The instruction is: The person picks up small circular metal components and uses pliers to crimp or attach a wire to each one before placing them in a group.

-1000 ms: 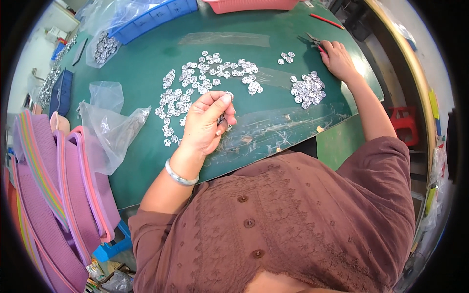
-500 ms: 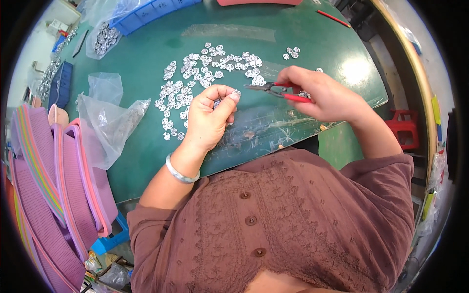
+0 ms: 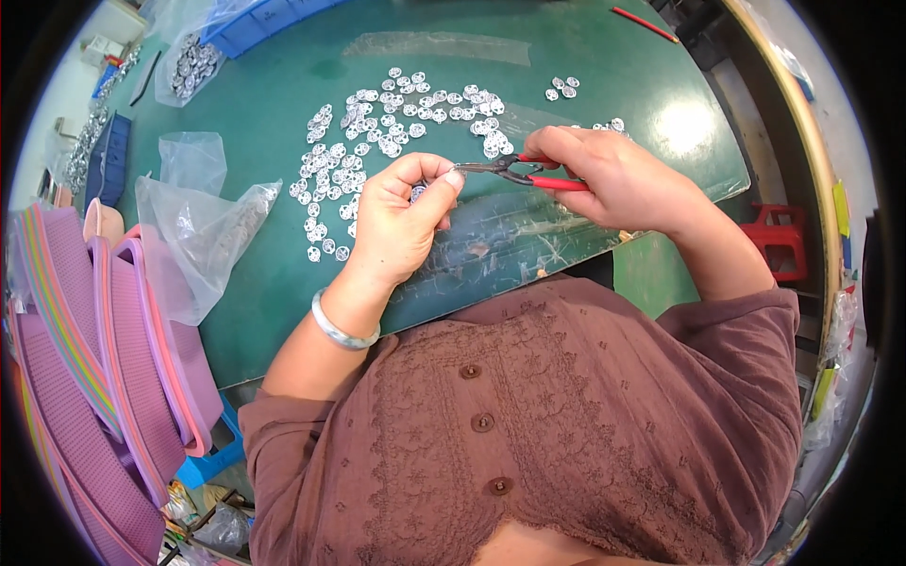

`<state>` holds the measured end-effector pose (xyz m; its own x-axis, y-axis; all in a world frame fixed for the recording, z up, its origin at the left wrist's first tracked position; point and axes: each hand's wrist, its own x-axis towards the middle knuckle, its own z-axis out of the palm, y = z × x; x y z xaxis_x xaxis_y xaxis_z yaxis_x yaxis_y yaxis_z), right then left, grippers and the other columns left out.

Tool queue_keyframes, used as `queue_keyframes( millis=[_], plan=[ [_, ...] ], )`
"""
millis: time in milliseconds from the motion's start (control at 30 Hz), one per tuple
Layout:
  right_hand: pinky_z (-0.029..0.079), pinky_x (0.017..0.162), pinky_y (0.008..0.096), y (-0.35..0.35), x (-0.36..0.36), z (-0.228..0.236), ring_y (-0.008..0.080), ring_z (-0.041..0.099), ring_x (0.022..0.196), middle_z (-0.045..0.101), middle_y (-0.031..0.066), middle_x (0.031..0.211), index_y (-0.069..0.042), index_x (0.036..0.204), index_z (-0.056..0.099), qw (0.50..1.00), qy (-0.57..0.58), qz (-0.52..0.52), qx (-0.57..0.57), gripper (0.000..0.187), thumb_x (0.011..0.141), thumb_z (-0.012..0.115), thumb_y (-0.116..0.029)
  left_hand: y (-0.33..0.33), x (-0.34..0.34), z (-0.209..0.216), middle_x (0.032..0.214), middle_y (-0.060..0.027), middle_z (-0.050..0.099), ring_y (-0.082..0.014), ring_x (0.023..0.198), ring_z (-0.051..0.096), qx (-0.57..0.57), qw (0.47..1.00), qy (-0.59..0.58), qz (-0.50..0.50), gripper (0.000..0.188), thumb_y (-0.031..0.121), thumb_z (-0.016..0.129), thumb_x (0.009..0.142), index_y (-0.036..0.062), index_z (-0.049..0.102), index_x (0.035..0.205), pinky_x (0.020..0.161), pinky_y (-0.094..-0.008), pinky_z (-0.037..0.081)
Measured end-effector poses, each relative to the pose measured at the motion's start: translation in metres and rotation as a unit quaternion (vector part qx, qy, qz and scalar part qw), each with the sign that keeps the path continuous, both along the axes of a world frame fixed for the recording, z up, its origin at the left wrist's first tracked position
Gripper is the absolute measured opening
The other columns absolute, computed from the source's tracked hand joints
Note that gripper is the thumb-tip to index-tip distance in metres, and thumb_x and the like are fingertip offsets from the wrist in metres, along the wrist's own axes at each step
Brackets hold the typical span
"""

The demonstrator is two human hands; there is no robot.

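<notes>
Between thumb and forefinger, my left hand (image 3: 404,209) pinches a small round silver charm, now mostly hidden by the fingertips and the tool. My right hand (image 3: 613,179) is wrapped round the red handles of a pair of needle-nose pliers (image 3: 508,168). The pliers' thin jaws point left and meet the charm at my left fingertips. Many more round silver charms (image 3: 326,174) lie scattered on the green table (image 3: 585,57), beyond and left of my hands. A few sit apart at the far right, and some lie partly behind my right hand.
A clear plastic bag (image 3: 203,236) lies on the left, near purple padded pieces (image 3: 142,349) with striped edging. Another bag of metal parts (image 3: 193,66) and a blue bin (image 3: 264,24) stand at the back left. A red pencil-like stick (image 3: 645,24) lies far right; a red stool (image 3: 779,243) stands beyond.
The pliers have moved left from a short gap away, and their tips now reach the charm in my left hand. The whole view has shifted slightly.
</notes>
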<state>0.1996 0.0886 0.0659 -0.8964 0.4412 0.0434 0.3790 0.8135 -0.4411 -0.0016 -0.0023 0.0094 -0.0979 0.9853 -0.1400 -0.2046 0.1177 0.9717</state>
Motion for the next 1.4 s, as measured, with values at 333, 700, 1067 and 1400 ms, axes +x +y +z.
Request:
queue_keyframes(
  millis=[333, 700, 1067, 1400],
  plan=[
    [0.043, 0.06, 0.0369, -0.003, 0.0, 0.0, 0.0324, 0.055, 0.072, 0.057, 0.0138, 0.079, -0.004, 0.095, 0.047, 0.999, -0.028, -0.017, 0.006, 0.023, 0.074, 0.055, -0.006, 0.0, 0.0, 0.0, 0.064, 0.0027, 0.05, -0.003, 0.051, 0.044, -0.003, 1.0, 0.012, -0.013, 0.007, 0.009, 0.055, 0.08, 0.0025, 0.056, 0.079, 0.046, -0.016, 0.035],
    [0.044, 0.059, 0.0401, -0.006, -0.002, -0.011, 0.0333, 0.055, 0.071, 0.054, 0.0134, 0.076, -0.005, 0.089, 0.043, 0.996, -0.033, -0.023, 0.083, 0.026, 0.066, 0.055, -0.002, 0.0, 0.0, -0.001, 0.059, 0.0014, 0.051, -0.0041, 0.046, 0.044, -0.025, 1.0, -0.002, -0.018, 0.007, 0.011, 0.056, 0.081, 0.005, 0.056, 0.079, 0.041, -0.0153, 0.033],
    [0.045, 0.069, 0.0342, 0.049, 0.038, -0.006, 0.0294, 0.057, 0.079, 0.057, 0.0162, 0.088, -0.004, 0.101, 0.046, 0.973, 0.064, -0.217, 0.045, 0.03, 0.076, 0.057, -0.016, 0.004, -0.006, -0.004, 0.062, -0.0006, 0.053, -0.0046, 0.047, 0.046, -0.043, 0.993, -0.107, 0.028, 0.008, 0.01, 0.056, 0.081, 0.0023, 0.058, 0.083, 0.037, -0.0138, 0.031],
    [0.036, 0.087, 0.0391, 0.121, 0.138, -0.081, 0.0346, 0.044, 0.103, 0.049, 0.0191, 0.108, -0.006, 0.115, 0.045, 0.857, -0.073, -0.454, 0.232, 0.058, 0.074, 0.056, -0.046, 0.006, -0.01, -0.008, 0.067, -0.0017, 0.051, -0.0059, 0.053, 0.045, -0.021, 0.977, -0.211, -0.034, 0.012, 0.011, 0.05, 0.085, 0.0015, 0.055, 0.09, 0.04, -0.0137, 0.03]
  ],
)
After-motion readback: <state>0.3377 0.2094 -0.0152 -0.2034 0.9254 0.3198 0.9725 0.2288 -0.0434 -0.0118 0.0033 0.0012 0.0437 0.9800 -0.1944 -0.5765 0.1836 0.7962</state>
